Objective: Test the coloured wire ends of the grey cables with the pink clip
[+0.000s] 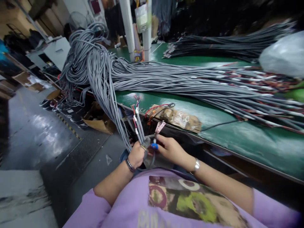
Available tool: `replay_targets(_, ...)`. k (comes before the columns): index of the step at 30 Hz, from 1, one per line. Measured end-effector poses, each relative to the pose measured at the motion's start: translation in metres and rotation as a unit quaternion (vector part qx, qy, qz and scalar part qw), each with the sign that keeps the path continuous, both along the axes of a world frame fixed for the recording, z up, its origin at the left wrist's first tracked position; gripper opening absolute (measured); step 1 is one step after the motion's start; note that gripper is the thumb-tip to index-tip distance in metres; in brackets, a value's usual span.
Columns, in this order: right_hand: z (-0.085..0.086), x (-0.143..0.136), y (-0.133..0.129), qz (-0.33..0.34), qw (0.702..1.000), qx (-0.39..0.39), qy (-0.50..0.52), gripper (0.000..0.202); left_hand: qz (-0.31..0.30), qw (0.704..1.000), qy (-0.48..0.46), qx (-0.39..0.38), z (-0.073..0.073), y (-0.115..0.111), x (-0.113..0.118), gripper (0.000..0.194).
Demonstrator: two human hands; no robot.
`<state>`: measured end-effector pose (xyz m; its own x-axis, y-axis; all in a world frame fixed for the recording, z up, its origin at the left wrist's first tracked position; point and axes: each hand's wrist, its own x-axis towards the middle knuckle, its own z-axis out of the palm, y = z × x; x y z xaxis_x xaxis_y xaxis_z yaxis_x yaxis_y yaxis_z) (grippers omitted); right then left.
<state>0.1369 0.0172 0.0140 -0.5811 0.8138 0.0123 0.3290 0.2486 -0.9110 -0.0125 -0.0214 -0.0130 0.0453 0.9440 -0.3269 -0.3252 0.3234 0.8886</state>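
Note:
My left hand (137, 155) is closed around several grey cables (140, 131). Their stripped ends point up, with white sleeves and red, blue and dark wires. Grey covers the thumb tip. Close beside it, my right hand (171, 148) pinches a single thin grey cable (154, 158) that loops below the fingers. A blue band (154, 146) sits at its fingertips. A pale pink clip-like piece (160, 127) stands just above the right fingers; whether they touch it I cannot tell.
A large bundle of grey cables (166, 74) lies along the green bench (228, 142) and hangs over its left end. A wooden block (181, 120) with wires sits near the bench edge. Darker cables (213, 46) lie behind. An open carton (98, 118) stands on the floor.

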Motion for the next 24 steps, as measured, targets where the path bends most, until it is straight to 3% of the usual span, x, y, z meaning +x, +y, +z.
replay_targets(5, -0.011, -0.008, 0.001, 0.069, 0.991, -0.08, 0.082, 0.025, 0.032, 0.994, 0.102, 0.009, -0.008, -0.006, -0.002, 0.054)
replay_targets(11, -0.023, -0.003, 0.001, -0.074, 0.969, -0.193, 0.139, 0.038, 0.027, 0.979, 0.195, 0.051, -0.018, -0.017, -0.006, 0.044)
replay_targets(13, -0.022, -0.003, 0.003, -0.097, 0.964, -0.2, 0.147, 0.039, -0.009, 0.978, 0.201, 0.056, -0.016, -0.017, -0.007, 0.043)
replay_targets(16, -0.015, -0.004, 0.006, -0.079, 0.966, -0.193, 0.151, 0.039, -0.055, 0.978, 0.197, 0.051, -0.008, -0.015, -0.006, 0.04)
replay_targets(20, -0.004, -0.007, 0.009, -0.029, 0.968, -0.193, 0.157, 0.038, -0.039, 0.983, 0.177, 0.033, 0.002, -0.008, -0.004, 0.037)
replay_targets(24, -0.007, -0.01, 0.008, -0.057, 0.965, -0.198, 0.163, 0.036, -0.023, 0.985, 0.167, 0.036, 0.003, -0.005, -0.003, 0.035)
